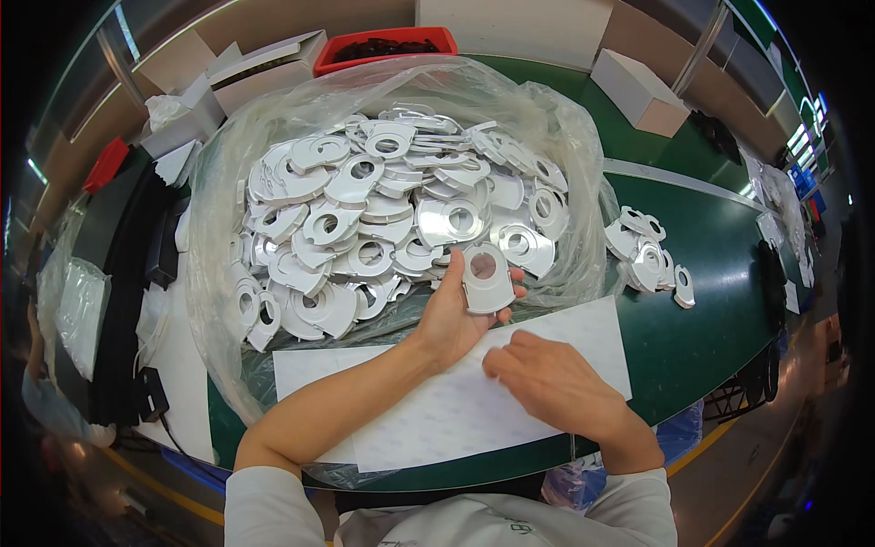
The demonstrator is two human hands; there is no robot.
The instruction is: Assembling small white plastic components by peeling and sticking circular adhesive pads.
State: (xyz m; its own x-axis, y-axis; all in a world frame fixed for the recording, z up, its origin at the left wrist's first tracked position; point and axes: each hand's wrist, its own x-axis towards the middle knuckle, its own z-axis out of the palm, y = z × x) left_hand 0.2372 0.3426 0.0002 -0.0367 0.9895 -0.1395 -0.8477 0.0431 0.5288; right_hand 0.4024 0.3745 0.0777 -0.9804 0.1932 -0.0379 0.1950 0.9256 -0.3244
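My left hand (453,313) holds up a white plastic cover (492,290), a flat piece with a round hole near its upper end. Its thumb lies along one side and the fingertips show at the other. Below and to the right, my right hand (547,376) is closed with the fingers curled in, above the white sheet (428,424); whatever is between its fingertips is hidden. Just beyond my hands, a big heap of similar white covers (360,219) fills a clear plastic bag (219,273) spread out on the bench.
A smaller pile of white covers (645,260) lies to the right on the green bench top (702,328). At the back stand a red bin (447,41) with dark parts and a white box (638,94). Black foam-like material (123,273) lines the left side.
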